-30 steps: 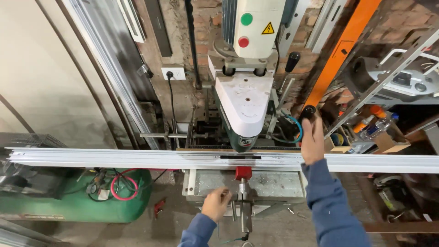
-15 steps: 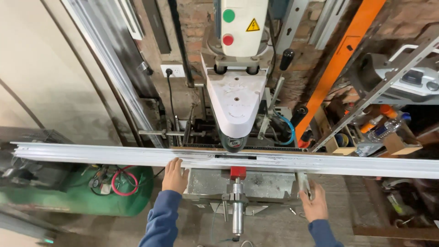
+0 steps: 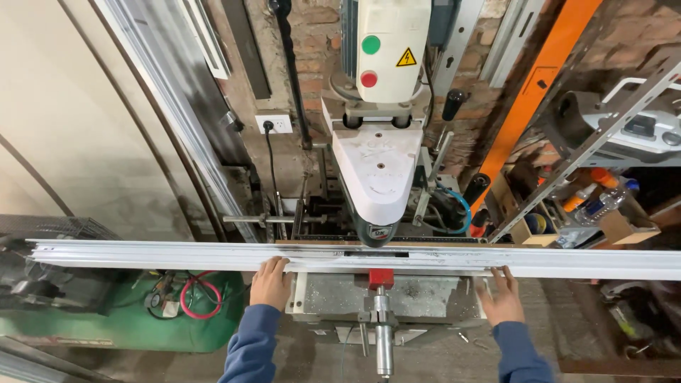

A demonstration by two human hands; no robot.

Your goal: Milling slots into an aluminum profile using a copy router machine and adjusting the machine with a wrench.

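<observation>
Nearest the camera, the left hand [image 3: 270, 283] and right hand [image 3: 502, 298] are resting flat, fingers extended, against the near edge of a long white aluminium profile [image 3: 177, 254], gripping nothing. The profile is lying across the machine table [image 3: 411, 294], its ribbed, pale length running left to right, slightly tilted. Beyond it, the white milling head [image 3: 379, 177] is standing before a brick wall [image 3: 312, 50].

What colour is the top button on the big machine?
Green; the top button sits above a red one, seen in the head view.
</observation>
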